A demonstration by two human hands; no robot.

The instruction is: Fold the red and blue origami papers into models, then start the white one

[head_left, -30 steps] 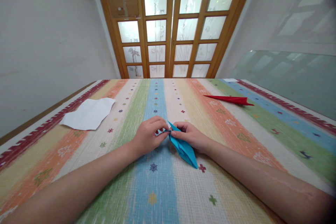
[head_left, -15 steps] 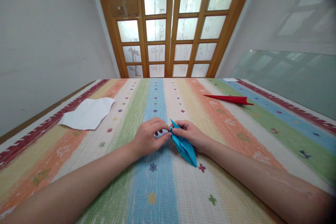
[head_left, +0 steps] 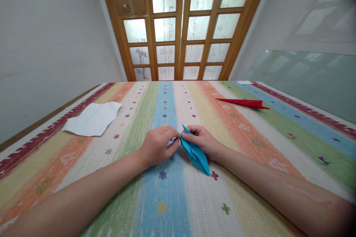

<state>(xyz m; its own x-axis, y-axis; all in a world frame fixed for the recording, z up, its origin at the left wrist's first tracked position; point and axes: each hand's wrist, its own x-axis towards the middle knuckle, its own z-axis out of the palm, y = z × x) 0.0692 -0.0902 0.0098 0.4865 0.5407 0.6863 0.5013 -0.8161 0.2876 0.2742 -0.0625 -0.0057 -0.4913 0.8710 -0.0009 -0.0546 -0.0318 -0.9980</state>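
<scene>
A folded piece of blue origami paper point(head_left: 197, 156) is held just above the striped tablecloth, its long pointed end slanting down toward me and to the right. My right hand point(head_left: 202, 141) grips its upper part, thumb on top and the other fingers curled behind. At its far left tip, my left hand point(head_left: 161, 144) pinches a small blue bit between thumb and index finger. Another narrow point of the blue paper sticks up between the two hands. The fingers partly hide the pinched end.
A creased white sheet of paper point(head_left: 93, 119) lies at the left on the tablecloth point(head_left: 150, 196). Farther back on the right is a folded red paper piece point(head_left: 243, 103), long and pointed. Walls flank the table, with a wooden glass-paned door point(head_left: 180, 26) behind it.
My left fingers have closed more tightly on the tip of the blue paper. My right hand keeps its hold, and the other things lie where they were.
</scene>
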